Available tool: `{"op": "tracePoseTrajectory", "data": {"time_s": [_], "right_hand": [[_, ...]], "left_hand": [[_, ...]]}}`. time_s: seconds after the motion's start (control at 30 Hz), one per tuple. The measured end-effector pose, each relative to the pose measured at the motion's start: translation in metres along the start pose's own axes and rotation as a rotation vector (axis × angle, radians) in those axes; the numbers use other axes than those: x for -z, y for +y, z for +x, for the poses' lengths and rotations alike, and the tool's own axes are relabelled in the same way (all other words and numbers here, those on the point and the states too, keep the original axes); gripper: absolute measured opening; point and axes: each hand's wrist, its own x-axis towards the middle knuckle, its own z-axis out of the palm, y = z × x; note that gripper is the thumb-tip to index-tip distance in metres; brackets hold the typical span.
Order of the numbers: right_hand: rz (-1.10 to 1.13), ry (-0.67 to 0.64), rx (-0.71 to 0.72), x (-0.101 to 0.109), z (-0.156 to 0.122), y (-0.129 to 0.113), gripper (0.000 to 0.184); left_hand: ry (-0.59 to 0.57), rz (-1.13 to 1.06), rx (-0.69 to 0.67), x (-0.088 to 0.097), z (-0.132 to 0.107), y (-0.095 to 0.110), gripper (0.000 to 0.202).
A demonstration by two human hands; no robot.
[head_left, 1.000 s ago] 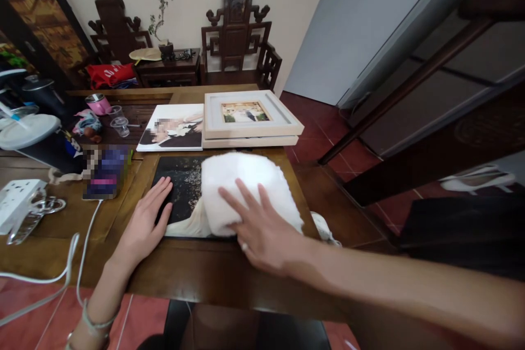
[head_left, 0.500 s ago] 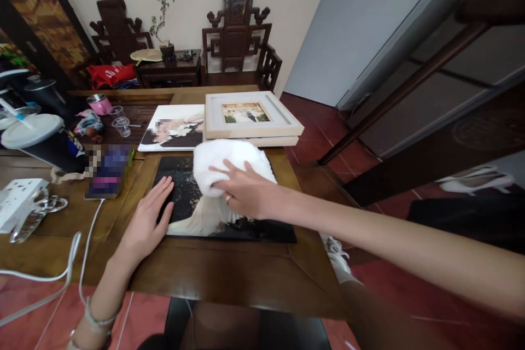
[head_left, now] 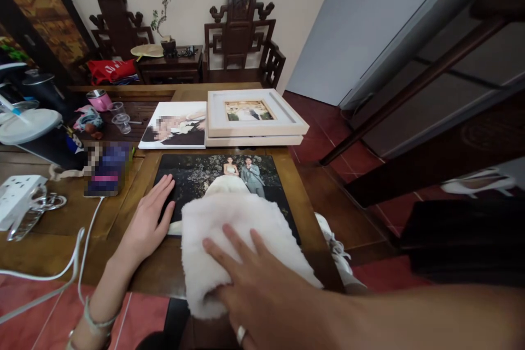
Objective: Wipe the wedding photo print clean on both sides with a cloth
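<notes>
The two hands are apart. The left hand [head_left: 152, 217] lies flat at the 9 o'clock edge of the dark photo panel [head_left: 186, 178], probably so that it does not slide on the bench [head_left: 159, 265]. The right hand [head_left: 266, 279] rests palm down, fingers spread, on the white cloth [head_left: 205, 219], perhaps for even pressure; its thumb is partly hidden, so I cannot tell whether it grips. The stacked frames [head_left: 287, 115] stand beyond, at 1 o'clock, maybe to leave room. Compared with half a second ago, the cloth is nearer to 6 o'clock, reaching past the panel, and two printed figures [head_left: 250, 172] are uncovered; the left hand has stayed.
</notes>
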Motion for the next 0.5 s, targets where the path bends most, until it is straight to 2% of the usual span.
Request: {"op": "tracePoseTrajectory", "data": {"time_s": [0.1, 0.2, 0.27, 0.4, 0.5], "right_hand": [[0.039, 0.077, -0.018, 0.019, 0.005, 0.009, 0.041], [-0.017, 0.187, -0.068, 0.036, 0.03, 0.035, 0.045], [-0.111, 0.283, -0.106, 0.04, 0.051, 0.054, 0.048], [-0.269, 0.474, -0.162, 0.027, 0.082, 0.075, 0.046], [-0.264, 0.503, -0.146, 0.009, 0.082, 0.063, 0.044]], "left_hand": [[-0.013, 0.005, 0.007, 0.001, 0.0, 0.0, 0.051], [-0.007, -0.006, -0.002, 0.001, 0.0, 0.001, 0.049], [0.004, -0.015, -0.005, 0.002, 0.0, 0.001, 0.048], [0.008, -0.019, -0.011, 0.001, 0.0, 0.0, 0.047], [0.009, -0.028, -0.014, 0.0, 0.0, -0.001, 0.048]]}}
